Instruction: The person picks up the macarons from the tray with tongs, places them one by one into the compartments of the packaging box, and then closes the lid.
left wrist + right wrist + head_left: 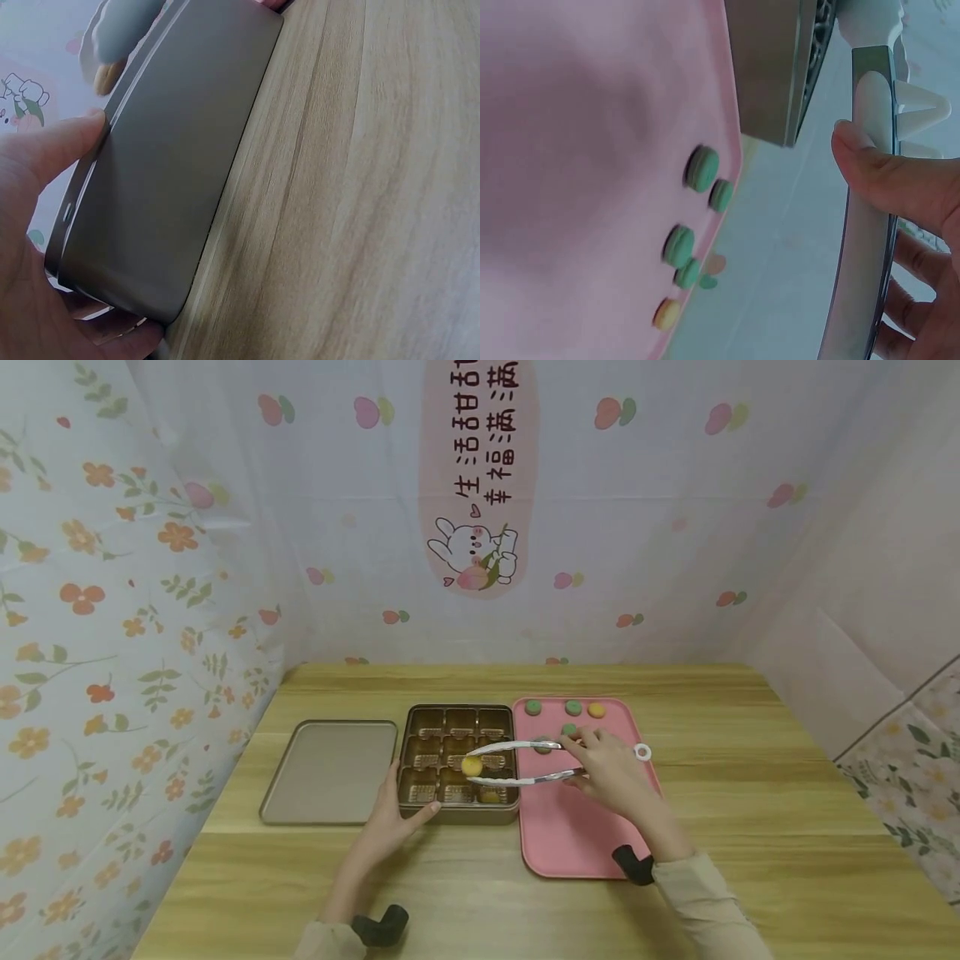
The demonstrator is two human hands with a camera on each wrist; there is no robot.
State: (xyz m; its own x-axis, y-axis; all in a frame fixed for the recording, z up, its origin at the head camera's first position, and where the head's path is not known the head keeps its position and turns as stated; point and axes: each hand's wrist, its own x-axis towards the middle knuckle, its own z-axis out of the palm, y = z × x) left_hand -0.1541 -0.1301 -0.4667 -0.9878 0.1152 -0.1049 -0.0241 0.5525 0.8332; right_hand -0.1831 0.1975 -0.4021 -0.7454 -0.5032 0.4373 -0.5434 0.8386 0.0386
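Note:
My left hand (392, 827) holds the front left corner of a dark metal box (457, 814), its thumb on the front rim and its fingers along the left side. Inside is a brown divided insert, with a yellow macaron (489, 796) in the front right compartment. Tongs (551, 777) with white tips and metal arms are gripped in my right hand (611, 768). Between their tips is another yellow macaron (472, 766), over the box's middle. In the right wrist view, my thumb presses on one tong arm (862, 247).
Touching the box's right side is a pink tray (551, 843) bearing several green macarons (702, 169) and one yellow macaron (666, 313) towards its far edge. A flat metal lid (330, 772) lies left of the box. Patterned cloth (360, 527) hangs behind the wooden table (465, 893).

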